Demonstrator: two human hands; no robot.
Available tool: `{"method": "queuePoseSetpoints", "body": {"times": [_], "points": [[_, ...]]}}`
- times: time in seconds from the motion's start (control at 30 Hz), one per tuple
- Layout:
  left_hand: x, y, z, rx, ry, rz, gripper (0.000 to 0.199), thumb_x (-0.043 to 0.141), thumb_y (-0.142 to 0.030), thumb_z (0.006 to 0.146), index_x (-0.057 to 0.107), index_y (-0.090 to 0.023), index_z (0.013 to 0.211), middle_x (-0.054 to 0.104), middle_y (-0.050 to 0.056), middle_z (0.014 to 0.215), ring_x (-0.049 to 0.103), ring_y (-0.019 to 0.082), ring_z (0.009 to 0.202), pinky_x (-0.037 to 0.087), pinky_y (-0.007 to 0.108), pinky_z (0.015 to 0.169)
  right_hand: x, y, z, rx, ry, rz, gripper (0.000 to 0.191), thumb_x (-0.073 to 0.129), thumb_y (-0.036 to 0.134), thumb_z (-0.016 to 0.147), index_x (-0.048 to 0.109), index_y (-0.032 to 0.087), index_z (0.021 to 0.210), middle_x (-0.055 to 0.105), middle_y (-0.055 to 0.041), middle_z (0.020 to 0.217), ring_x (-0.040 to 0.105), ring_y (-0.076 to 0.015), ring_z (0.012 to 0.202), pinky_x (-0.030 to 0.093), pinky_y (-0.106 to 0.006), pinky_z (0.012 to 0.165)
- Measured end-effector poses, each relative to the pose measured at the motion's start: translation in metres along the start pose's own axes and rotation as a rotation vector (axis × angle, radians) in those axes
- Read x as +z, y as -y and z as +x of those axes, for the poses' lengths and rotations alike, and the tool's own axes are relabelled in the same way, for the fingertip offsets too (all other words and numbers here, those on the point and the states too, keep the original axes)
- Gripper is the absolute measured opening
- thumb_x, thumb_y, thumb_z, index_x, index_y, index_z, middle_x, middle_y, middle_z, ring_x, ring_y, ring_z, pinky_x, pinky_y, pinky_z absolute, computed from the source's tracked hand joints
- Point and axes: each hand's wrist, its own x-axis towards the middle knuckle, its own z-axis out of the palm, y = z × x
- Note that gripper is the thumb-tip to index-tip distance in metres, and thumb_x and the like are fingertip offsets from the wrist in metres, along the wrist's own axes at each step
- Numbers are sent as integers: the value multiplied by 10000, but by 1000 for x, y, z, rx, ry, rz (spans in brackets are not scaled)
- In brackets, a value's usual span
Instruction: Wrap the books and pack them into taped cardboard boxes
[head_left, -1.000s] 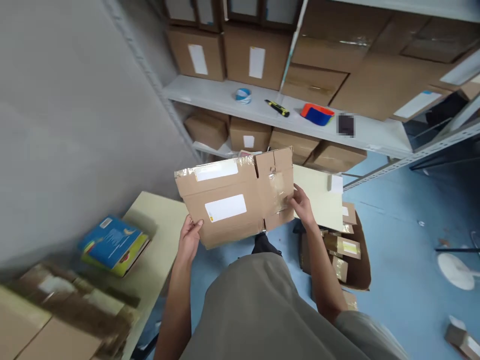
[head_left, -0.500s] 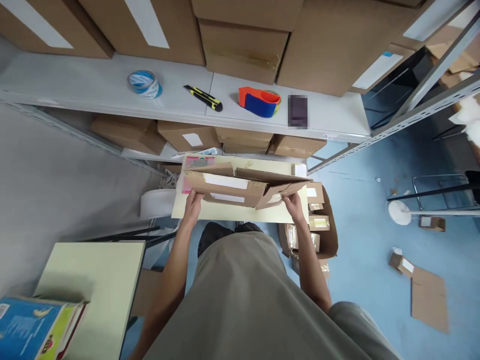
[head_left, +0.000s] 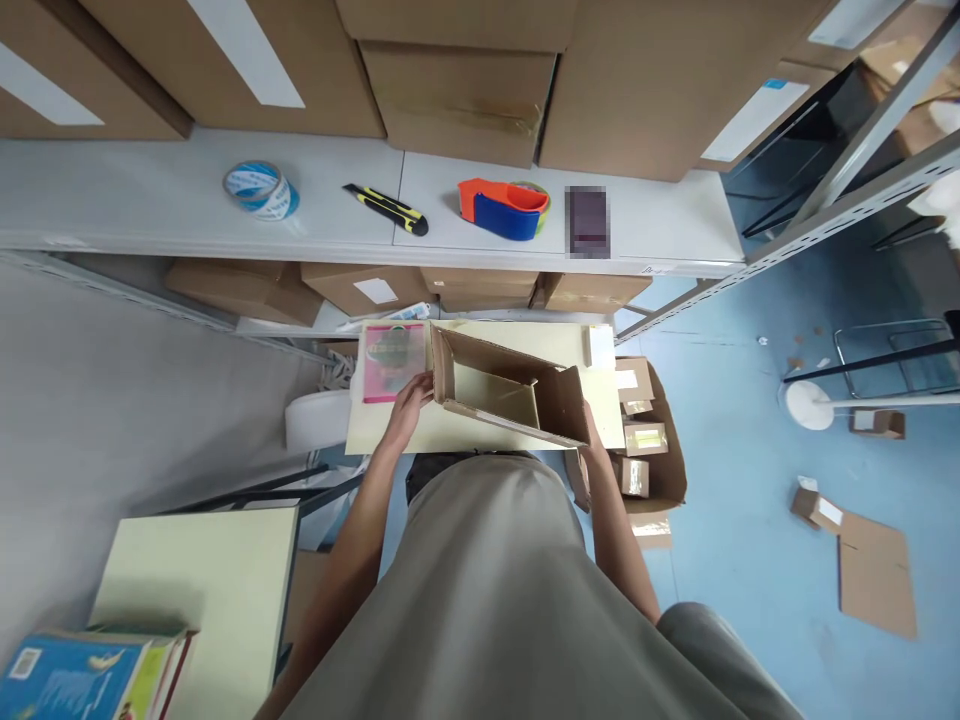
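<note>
Between my two hands is a small brown cardboard box (head_left: pixel 561 398), held slantwise over a cream table (head_left: pixel 375 428), its hollow inside facing up. Pale surface shows through the box, so its bottom looks open. My left hand (head_left: pixel 409 408) grips the left end with bent fingers. At the right end, my right hand (head_left: pixel 594 436) is closed around the box's edge, its fingers mostly hidden behind the cardboard. A pink-edged flat item (head_left: pixel 394 362) lies on the table beside my left hand, and a white block (head_left: pixel 599 347) sits at its far right corner.
Ahead, a grey shelf (head_left: pixel 322 225) carries a tape roll (head_left: pixel 261 190), a yellow-black cutter (head_left: pixel 386 209), an orange-blue tape dispenser (head_left: pixel 504 208) and large cartons (head_left: pixel 457 100). A carton (head_left: pixel 670 480) of small boxes stands right of the table. Books (head_left: pixel 82 675) lie on a side table (head_left: pixel 217 570).
The folded cardboard has been spread into an open box shape and turned so its hollow faces up. My left hand has shifted right with it, uncovering the pink-edged item.
</note>
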Motion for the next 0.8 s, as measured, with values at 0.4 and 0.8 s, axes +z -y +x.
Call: {"method": "queuePoseSetpoints", "body": {"times": [0.4,0.8], "points": [[14,-12,-3,-60,89,-67,652,842,-674,816,773,-264,1318,732,140,1410,624,376,1413,543,467,1124,10,11,13,178,-93,62,781,471,847,963,748,194,1289,802,-117,1228,710,-321,1155,586,-480,1044],[24,2,-15,-20,31,-143,597,784,-696,874,798,-229,1244,757,175,1335,600,355,1454,489,513,1219,13,8,12,173,-92,103,752,411,718,1039,658,170,1491,697,-143,1492,669,-313,1327,562,-461,1116]]}}
